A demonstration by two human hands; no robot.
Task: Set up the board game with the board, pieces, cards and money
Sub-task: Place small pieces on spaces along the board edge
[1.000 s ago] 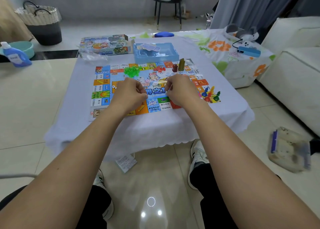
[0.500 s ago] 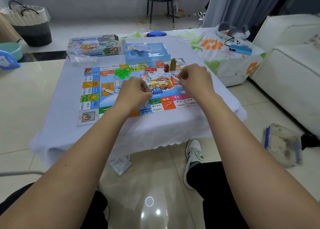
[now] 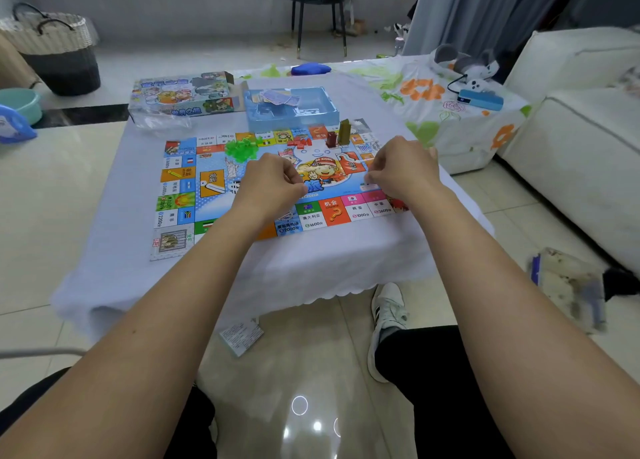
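The colourful game board (image 3: 180, 195) lies flat on a low table under a white cloth (image 3: 138, 181). On its far side sit a heap of green pieces (image 3: 241, 148), some red pieces (image 3: 299, 142), a dark red tower (image 3: 331, 139) and an olive tower (image 3: 344, 131). Behind the board, a blue box tray (image 3: 325, 112) holds loose cards (image 3: 277, 96). My left hand (image 3: 273, 184) hovers over the board's middle with its fingers curled; nothing shows in them. My right hand (image 3: 401, 171) is over the board's right part and pinches a small pale item, too small to identify.
The printed box lid (image 3: 183, 94) and a clear plastic bag (image 3: 159, 122) lie at the table's far left. A floral-covered surface (image 3: 433, 105) and a white sofa (image 3: 588, 146) stand to the right. A leaflet (image 3: 240, 334) lies on the floor by my shoe (image 3: 388, 320).
My hands, close together over the board's centre a second ago, have drawn apart; the right hand moved to the right. The view shifted slightly.
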